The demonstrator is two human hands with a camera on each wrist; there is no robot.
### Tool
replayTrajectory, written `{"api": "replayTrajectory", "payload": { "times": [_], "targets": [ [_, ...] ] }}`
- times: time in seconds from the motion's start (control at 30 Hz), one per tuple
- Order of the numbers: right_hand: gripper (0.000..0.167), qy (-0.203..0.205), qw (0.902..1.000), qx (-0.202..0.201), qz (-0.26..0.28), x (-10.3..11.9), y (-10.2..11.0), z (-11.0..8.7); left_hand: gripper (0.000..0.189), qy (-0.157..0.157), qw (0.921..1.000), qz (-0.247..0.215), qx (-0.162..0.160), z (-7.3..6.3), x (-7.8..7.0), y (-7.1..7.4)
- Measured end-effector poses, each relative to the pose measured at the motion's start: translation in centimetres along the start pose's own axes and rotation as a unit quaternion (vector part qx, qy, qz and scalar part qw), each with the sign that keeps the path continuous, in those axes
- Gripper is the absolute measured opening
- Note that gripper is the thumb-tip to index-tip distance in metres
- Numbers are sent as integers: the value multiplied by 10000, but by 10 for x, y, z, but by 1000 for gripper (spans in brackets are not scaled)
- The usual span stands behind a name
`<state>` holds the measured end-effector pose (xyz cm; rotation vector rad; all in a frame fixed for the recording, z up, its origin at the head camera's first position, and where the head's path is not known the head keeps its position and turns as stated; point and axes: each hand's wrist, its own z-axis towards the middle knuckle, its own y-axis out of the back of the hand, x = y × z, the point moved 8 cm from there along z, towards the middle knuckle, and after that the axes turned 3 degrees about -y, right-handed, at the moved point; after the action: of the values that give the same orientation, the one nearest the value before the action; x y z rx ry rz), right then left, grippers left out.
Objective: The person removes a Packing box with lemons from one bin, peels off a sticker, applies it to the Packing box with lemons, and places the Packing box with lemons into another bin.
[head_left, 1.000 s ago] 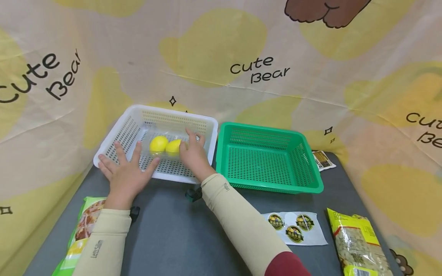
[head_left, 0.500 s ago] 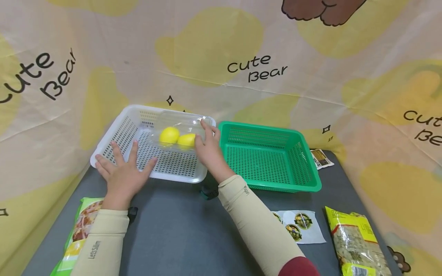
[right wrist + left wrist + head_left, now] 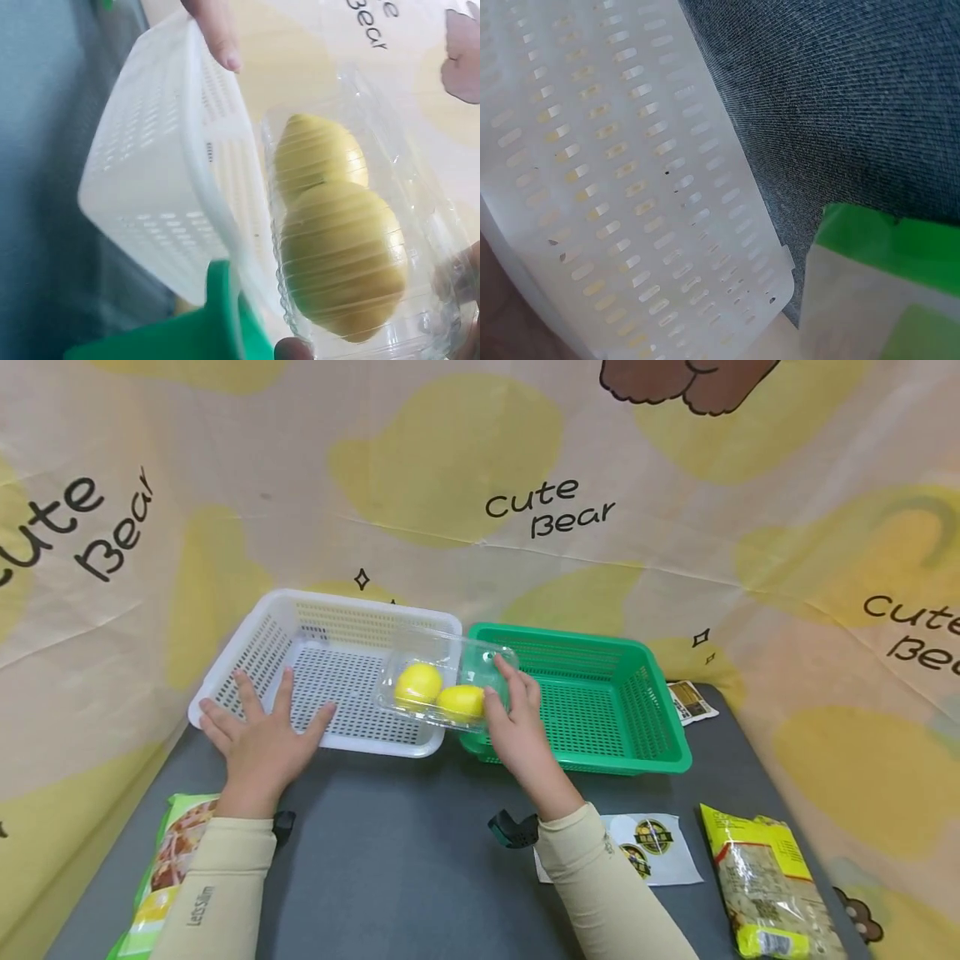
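Observation:
My right hand (image 3: 521,735) grips the right end of a clear plastic clamshell box (image 3: 431,647), held up where the two baskets meet. Two lemons (image 3: 418,683) lie inside it, pressed side by side in the right wrist view, where the box (image 3: 420,202) fills the right half. My left hand (image 3: 266,743) is spread, its fingers over the front left rim of the white basket (image 3: 386,749). To the right sits the green basket (image 3: 592,764), nothing in it, partly covered by the box and my right hand. The left wrist view shows mostly the white basket's slotted wall (image 3: 645,180).
A green snack bag (image 3: 176,860) lies at the left edge, partly under my left sleeve. On the right are a sheet of round stickers (image 3: 667,860) and a yellow bag (image 3: 772,885). A small packet (image 3: 692,702) pokes out behind the green basket. Printed cloth hangs behind.
My right hand has lifted the clamshell box with the lemons out of the white basket and carried it right, toward the green basket. My left hand has stayed at the white basket's rim.

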<state>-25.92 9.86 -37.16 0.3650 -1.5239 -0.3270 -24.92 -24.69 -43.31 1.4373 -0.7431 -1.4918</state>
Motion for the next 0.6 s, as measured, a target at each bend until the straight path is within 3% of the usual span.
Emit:
{"api": "replayTrajectory", "payload": {
  "times": [0.33, 0.6],
  "targets": [
    [57, 79, 9995, -56, 291, -34, 25, -63, 100, 33, 10000, -3, -15, 1, 0, -1],
    [54, 356, 9989, 98, 288, -44, 15, -110, 101, 52, 10000, 8, 16, 1, -2, -2]
  ]
}}
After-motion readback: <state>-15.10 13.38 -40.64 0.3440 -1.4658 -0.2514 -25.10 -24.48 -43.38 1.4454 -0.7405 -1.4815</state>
